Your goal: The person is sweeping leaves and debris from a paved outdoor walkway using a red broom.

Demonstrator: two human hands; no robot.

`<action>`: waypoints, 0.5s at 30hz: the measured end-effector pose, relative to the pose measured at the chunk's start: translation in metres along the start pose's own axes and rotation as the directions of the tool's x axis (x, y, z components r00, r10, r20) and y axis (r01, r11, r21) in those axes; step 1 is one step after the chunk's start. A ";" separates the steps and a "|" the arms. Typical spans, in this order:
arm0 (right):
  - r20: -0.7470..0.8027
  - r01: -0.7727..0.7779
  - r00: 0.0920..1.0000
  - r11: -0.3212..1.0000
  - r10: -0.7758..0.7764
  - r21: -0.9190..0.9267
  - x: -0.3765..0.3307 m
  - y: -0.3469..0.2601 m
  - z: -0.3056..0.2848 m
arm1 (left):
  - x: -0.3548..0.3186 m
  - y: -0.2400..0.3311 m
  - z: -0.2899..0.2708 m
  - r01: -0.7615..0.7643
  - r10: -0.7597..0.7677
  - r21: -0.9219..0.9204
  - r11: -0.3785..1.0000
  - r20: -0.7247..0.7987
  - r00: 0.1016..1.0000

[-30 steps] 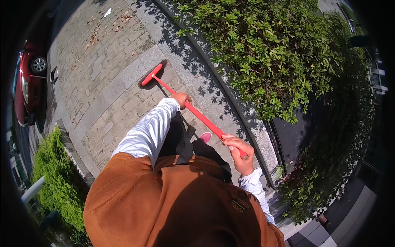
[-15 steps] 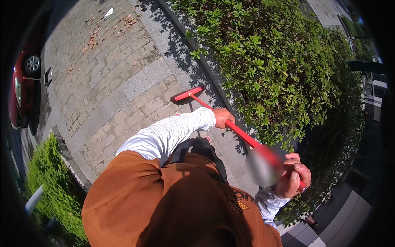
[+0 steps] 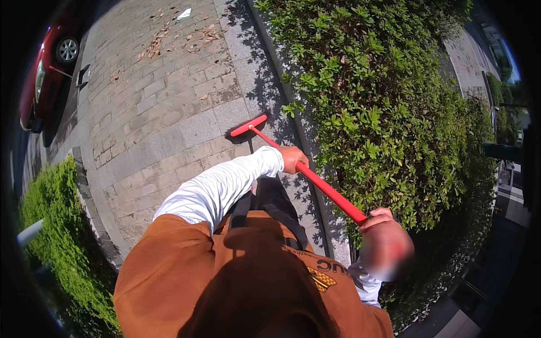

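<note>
A red push broom (image 3: 332,193) runs slantwise across the view, its red head with dark bristles (image 3: 248,125) low over or on the paving. My left hand (image 3: 293,159) is wrapped round the handle partway up. Near the upper end of the handle, my right hand (image 3: 383,231) is closed round it, with curled fingers showing at the top. A blurred patch hides much of that hand and the handle's end. White sleeves cover both arms, and the left arm reaches across in front of my brown top.
A leafy green hedge (image 3: 383,112) stands along the right behind a stone kerb (image 3: 282,84). Dry leaves (image 3: 151,48) and a white scrap (image 3: 184,14) lie on the brick paving (image 3: 163,90) ahead. Far left are a red car (image 3: 48,84) and another hedge (image 3: 62,219).
The broom head has shifted a little left, away from the kerb. Both hands keep their hold on the handle, and the view has turned slightly, so the paving and car appear farther right.
</note>
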State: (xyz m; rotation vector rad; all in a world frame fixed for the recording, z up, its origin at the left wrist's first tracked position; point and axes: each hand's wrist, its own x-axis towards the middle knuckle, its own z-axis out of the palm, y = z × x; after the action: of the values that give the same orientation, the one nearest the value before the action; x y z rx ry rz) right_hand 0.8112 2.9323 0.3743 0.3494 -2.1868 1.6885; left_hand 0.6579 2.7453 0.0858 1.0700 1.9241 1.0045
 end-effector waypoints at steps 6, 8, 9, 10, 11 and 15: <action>0.323 -0.261 0.921 0.961 0.219 0.094 0.062 0.087 0.043 | -0.032 -0.123 -0.075 0.358 -0.327 0.054 0.932 -0.302 0.896; 0.439 -0.242 0.879 0.967 0.184 0.079 0.105 0.088 0.047 | -0.042 -0.111 -0.104 0.319 -0.262 0.002 0.948 -0.567 0.781; 0.497 -0.227 0.854 0.970 0.154 0.090 0.125 0.087 0.049 | -0.051 -0.104 -0.113 0.307 -0.235 -0.021 0.951 -0.696 0.678; 0.512 -0.232 0.850 0.959 0.120 0.160 0.141 0.092 0.047 | -0.061 -0.097 -0.116 0.301 -0.210 -0.039 0.953 -0.802 0.559; 0.550 -0.217 0.833 0.951 0.063 0.219 0.163 0.092 0.051 | -0.070 -0.088 -0.116 0.300 -0.202 -0.059 0.952 -0.857 0.474; 0.666 -0.344 0.746 0.849 -0.012 0.401 0.227 0.116 0.094 | -0.115 -0.060 -0.064 0.406 -0.423 -0.347 0.845 -0.899 0.112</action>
State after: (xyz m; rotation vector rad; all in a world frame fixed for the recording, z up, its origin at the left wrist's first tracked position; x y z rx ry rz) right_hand 0.5468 2.8764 0.3475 1.0465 -2.2030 2.5537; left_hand 0.6303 2.6031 0.0855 -0.4493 2.9096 1.4783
